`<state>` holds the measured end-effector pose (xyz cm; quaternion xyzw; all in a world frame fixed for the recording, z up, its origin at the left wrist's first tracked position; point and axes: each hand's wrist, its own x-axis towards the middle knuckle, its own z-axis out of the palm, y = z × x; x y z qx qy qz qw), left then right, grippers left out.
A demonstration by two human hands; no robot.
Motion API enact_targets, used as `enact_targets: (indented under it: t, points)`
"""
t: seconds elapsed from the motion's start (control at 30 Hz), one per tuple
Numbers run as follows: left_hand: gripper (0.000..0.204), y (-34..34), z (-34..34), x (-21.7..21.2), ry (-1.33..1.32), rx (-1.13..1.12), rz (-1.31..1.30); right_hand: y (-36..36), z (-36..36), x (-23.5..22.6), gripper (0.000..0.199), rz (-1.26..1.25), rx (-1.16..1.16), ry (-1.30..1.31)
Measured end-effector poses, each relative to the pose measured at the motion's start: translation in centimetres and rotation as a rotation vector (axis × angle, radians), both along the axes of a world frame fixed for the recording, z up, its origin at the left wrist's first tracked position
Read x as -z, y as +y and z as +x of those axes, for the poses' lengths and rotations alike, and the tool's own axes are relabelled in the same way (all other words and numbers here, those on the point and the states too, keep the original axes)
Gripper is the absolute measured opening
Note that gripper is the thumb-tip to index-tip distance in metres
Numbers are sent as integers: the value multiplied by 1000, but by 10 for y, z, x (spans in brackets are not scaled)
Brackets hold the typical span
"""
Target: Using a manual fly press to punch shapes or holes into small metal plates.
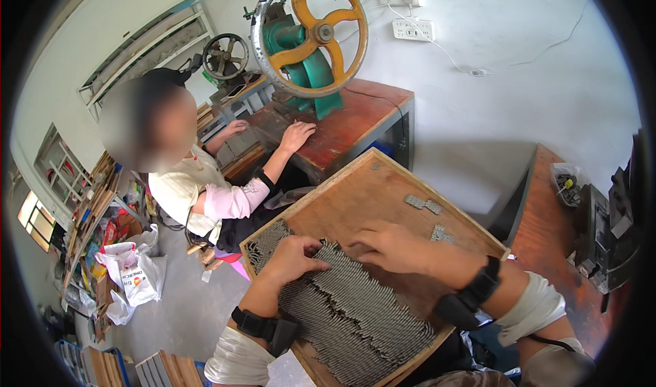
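1. A square wooden tray with a raised rim (pixel 355 165) lies tilted under both hands, its board smooth and brown.
2. Across its near half spreads a dense mat of small grey metal pieces (pixel 355 312), laid in overlapping diagonal rows with a ribbed, scaly texture; the pieces are too many and too small to count.
3. The left hand (pixel 292 256) rests palm-down on the far left end of the mat, fingers curled loosely onto the pieces; whether it pinches any cannot be told.
4. The right hand (pixel 386 245) lies flat just beside it, fingers spread and pressing on the mat's upper edge, grasping nothing visibly.
5. Each wrist carries one black strap: two in all.
6. Beyond the right hand, three small loose grey clusters (pixel 424 204) lie on bare board.
7. Farther past the left hand, another person's hand (pixel 296 135) rests on a red-brown table (pixel 355 113) beside a green cast machine with a yellow-spoked handwheel (pixel 311 35).
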<state>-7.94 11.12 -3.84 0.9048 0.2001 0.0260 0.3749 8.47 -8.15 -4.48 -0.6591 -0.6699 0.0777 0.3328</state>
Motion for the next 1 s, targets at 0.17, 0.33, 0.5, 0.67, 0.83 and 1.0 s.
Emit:
enact_targets:
  t: [0.17, 0.33, 0.5, 0.67, 0.83, 1.0]
  points:
    - [49, 12, -4, 3, -46, 19, 36, -110, 7, -36, 31, -2, 70, 1]
    - [56, -8, 0, -12, 72, 20, 129, -218, -6, -37, 38, -17, 186, 3]
    - [50, -9, 3, -9, -33, 41, 336, -299, -37, -26, 34, -97, 441, -4]
    - [52, -3, -3, -6, 21, 0, 344, -353, -48, -10, 34, -75, 662, 51]
    - [55, 10, 7, 16, -22, -114, 337, -383, -51, -4, 34, -58, 724, 38]
    - [49, -37, 41, -40, -201, -213, 262, -414, -53, -6, 33, -21, 781, 49]
